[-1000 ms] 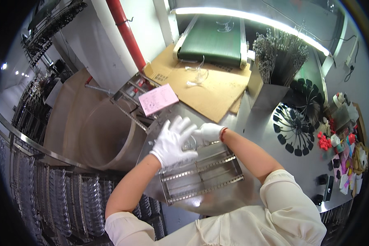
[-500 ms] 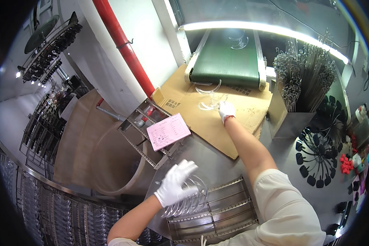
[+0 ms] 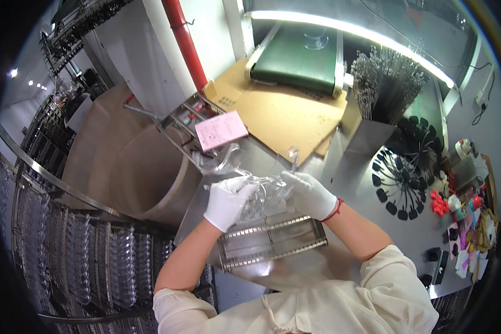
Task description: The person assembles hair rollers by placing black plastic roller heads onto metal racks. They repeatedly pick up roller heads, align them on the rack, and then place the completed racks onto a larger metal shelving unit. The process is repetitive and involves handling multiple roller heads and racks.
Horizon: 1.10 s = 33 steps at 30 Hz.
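My left hand, in a white glove, is closed with its fingertips on a clear curved plastic piece. From the other side my right hand, also gloved and with a red band at the wrist, pinches the same piece. Its outline is hard to make out, as see-through parts overlap. Under and between the hands, more clear curved pieces stand at the slotted metal rack. Beyond my left hand, another clear curved shape shows beside the pink paper pad.
Flattened cardboard lies before a green conveyor belt. Right of it stand a metal box of hooked wires and a ring of black paddle-ended parts. A large round bin and racks of clear parts are at left.
My right hand has come back from the cardboard to meet my left over the rack. The clear pieces that lay on the cardboard are gone from it. Both hands now grip a clear piece.
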Available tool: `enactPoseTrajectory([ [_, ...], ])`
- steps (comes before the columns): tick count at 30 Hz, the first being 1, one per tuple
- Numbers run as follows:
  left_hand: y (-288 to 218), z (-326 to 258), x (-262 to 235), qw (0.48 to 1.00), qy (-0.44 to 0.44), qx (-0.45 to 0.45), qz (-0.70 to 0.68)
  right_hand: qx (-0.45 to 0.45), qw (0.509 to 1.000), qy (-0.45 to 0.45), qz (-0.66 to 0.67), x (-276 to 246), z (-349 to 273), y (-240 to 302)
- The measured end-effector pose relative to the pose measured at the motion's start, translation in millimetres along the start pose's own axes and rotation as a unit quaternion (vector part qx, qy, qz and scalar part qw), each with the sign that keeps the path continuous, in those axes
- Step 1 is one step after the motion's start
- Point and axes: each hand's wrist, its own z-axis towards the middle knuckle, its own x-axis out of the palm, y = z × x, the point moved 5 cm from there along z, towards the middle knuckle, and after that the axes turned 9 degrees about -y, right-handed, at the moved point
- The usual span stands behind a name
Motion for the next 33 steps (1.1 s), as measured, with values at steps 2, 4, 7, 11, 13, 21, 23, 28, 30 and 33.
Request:
enactPoseTrajectory([
  [2, -15.9, -12.5, -9.3, 0.997, 0.001, -0.076, -0.01, -0.258, 0.906, -0.11, -0.315, 1.1, -15.1, 10.6],
  [4, -5.7, -13.9, -36.3, 0.991, -0.043, -0.084, -0.097, -0.456, 0.7, -0.144, -0.531, -6.4, -11.4, 10.5],
  [7, 2.6, -18.2, -58.1, 0.984, -0.103, -0.087, -0.118, -0.234, 0.768, -0.164, -0.573, -41.6, 26.2, -8.8],
  [11, 11.1, -28.5, -59.5, 0.981, -0.101, -0.116, -0.122, -0.14, 0.702, -0.132, -0.686, -56.5, 64.8, -37.7],
  [13, 13.1, -32.7, -62.1, 0.981, -0.09, -0.123, -0.12, -0.086, 0.682, -0.113, -0.717, -42.7, 73.5, -41.8],
  [21, 17.3, -26.3, -54.6, 0.965, -0.014, -0.09, -0.247, -0.029, 0.658, -0.04, -0.751, -45.2, 114.8, -47.9],
  [23, 17.3, -25.2, -49.7, 0.959, 0.008, -0.079, -0.273, -0.015, 0.65, -0.036, -0.759, -48.9, 112.0, -58.1],
  [28, 7.6, -32.5, -37.9, 0.963, 0.079, -0.093, -0.242, 0.033, 0.763, -0.14, -0.63, -20.9, 82.8, -30.5],
  [30, -7.2, -41.3, -26.6, 0.97, 0.109, -0.074, -0.202, 0.107, 0.952, -0.115, -0.263, -24.8, 74.0, -28.0],
  [33, 7.9, -40.4, -10.9, 0.953, 0.132, -0.145, -0.231, -0.063, 0.978, -0.009, -0.199, 16.5, 28.3, -11.3],
])
